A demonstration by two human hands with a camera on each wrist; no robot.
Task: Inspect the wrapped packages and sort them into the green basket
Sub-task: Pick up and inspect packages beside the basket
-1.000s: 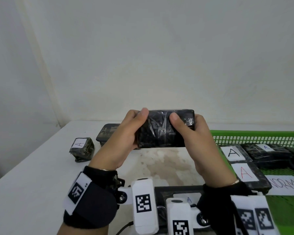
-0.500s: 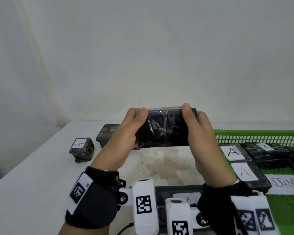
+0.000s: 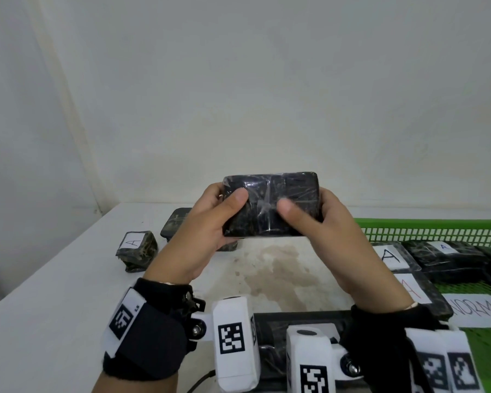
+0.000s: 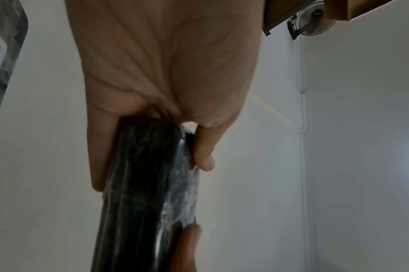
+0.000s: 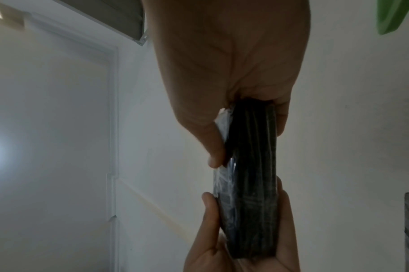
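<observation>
A black package wrapped in clear film (image 3: 270,205) is held up above the white table (image 3: 54,293), its broad face toward me. My left hand (image 3: 210,219) grips its left end, thumb on the front and fingers behind. My right hand (image 3: 318,222) grips the right end the same way. The wrist views show the package edge-on (image 4: 143,193) (image 5: 250,180), pinched between thumb and fingers. The green basket (image 3: 425,231) stands at the right with several dark wrapped packages (image 3: 448,256) in it, some labelled "A". No label shows on the held package's near face.
A small wrapped package with an "A" label (image 3: 136,248) lies on the table at the left. Another dark package (image 3: 176,222) lies behind my left hand. One more package (image 3: 270,336) sits at the near edge under my wrists. A paper sign (image 3: 476,310) lies in the basket.
The package has been tilted and raised slightly. My right thumb went from the front face to the top edge and is now back on the front face.
</observation>
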